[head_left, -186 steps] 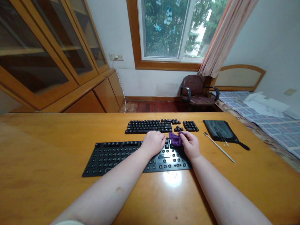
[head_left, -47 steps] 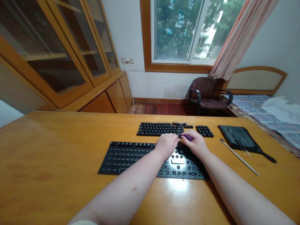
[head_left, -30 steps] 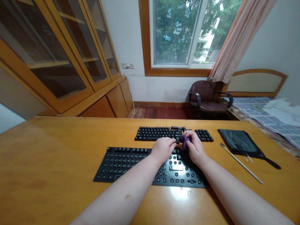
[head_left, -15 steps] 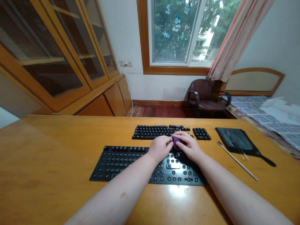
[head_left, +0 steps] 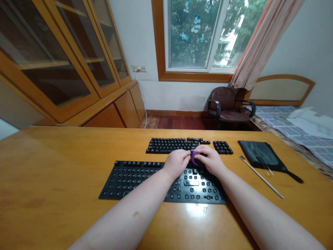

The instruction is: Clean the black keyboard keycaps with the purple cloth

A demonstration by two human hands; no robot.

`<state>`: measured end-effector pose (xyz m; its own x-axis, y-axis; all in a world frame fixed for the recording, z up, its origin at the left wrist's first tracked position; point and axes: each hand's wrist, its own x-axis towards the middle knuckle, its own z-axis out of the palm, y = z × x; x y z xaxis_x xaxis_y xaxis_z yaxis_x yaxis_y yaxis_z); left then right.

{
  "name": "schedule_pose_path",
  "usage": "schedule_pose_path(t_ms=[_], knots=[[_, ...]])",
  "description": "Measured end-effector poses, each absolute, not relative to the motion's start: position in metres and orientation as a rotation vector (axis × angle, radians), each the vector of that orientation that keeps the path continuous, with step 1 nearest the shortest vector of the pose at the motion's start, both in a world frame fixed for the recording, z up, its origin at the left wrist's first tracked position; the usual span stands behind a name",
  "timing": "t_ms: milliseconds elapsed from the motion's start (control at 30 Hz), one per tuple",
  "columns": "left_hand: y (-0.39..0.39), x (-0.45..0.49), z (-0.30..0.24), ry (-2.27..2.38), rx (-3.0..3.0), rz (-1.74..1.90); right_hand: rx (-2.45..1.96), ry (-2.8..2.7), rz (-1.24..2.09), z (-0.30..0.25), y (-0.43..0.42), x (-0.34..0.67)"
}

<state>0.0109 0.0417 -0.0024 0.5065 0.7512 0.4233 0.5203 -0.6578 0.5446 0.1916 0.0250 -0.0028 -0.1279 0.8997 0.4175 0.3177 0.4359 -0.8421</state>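
A bunched purple cloth (head_left: 195, 158) sits between the two hands, nearly buried by them, so its long axis is hard to judge; what shows of it runs roughly across the person's front. The right hand (head_left: 210, 164) is the nearer one: its fingers (head_left: 201, 151) curl closed over the top and far side of the cloth and appear to have hold of it. The left hand (head_left: 177, 164) lies just beside it, its fingers (head_left: 186, 157) curled toward the cloth and touching or almost touching its left edge. Whether they grip anything I cannot tell from here.

Directly below the fingers, toward the person, lies a black keyboard plate (head_left: 197, 189) with many keys gone and the forearms resting across it. Just beyond the fingers are rows of loose black keycaps (head_left: 168, 146), with a smaller block of keycaps (head_left: 222, 147) farther right. Well to the right of the fingers, a slim metal tool (head_left: 261, 177) lies beside a flat black pouch (head_left: 260, 154). All of it rests on a honey-coloured wooden tabletop (head_left: 52, 156).
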Motion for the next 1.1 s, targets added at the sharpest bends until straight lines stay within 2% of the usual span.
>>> schedule_pose_path(t_ms=[567,1100], knots=[[0.0402,0.0080,0.0025,0.804,2.183,1.002,-0.933,-1.699,0.930,-0.0044,0.0241,0.1912],[0.0392,0.0094,0.0043,0.856,2.239,0.930,-0.939,-1.805,0.885,-0.0007,0.0216,0.1864]])
